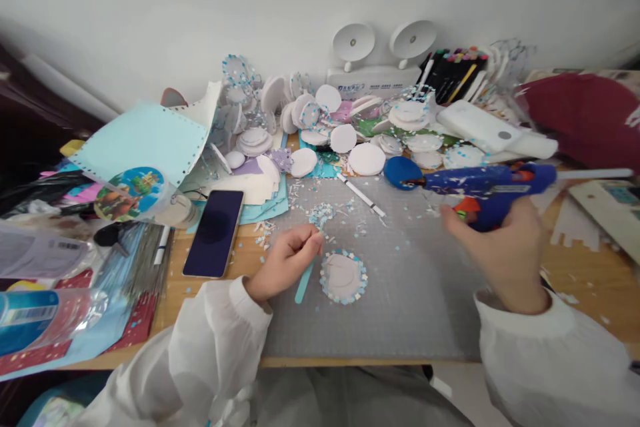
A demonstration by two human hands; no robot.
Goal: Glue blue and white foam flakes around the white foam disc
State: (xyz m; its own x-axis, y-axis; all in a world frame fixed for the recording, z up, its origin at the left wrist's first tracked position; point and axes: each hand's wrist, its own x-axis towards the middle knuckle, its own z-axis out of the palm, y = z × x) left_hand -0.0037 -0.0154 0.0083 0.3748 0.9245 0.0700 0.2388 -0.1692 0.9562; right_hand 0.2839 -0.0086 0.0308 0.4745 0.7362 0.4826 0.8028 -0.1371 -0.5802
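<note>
My left hand [290, 257] is closed over the grey cutting mat [400, 300], thumb pressed to the curled fingers; what it pinches, if anything, is too small to make out. A light blue stick [303, 285] lies partly under that hand. Just right of it sits a white disc [343, 276] edged with small blue and white pieces. My right hand [505, 247] is wrapped round a blue glue gun [493, 190] at the right, its nozzle pointing left beside a round blue object [403, 173]. A white glue stick [595, 174] juts from the gun's back.
White foam discs [367, 159] are heaped along the back below a white two-headed lamp [375, 77]. A black-and-white pen [361, 195] lies on the mat. At left are a phone [214, 233], a plastic tub [133, 193] and a bottle [50, 313]. Markers [457, 77] stand at back right.
</note>
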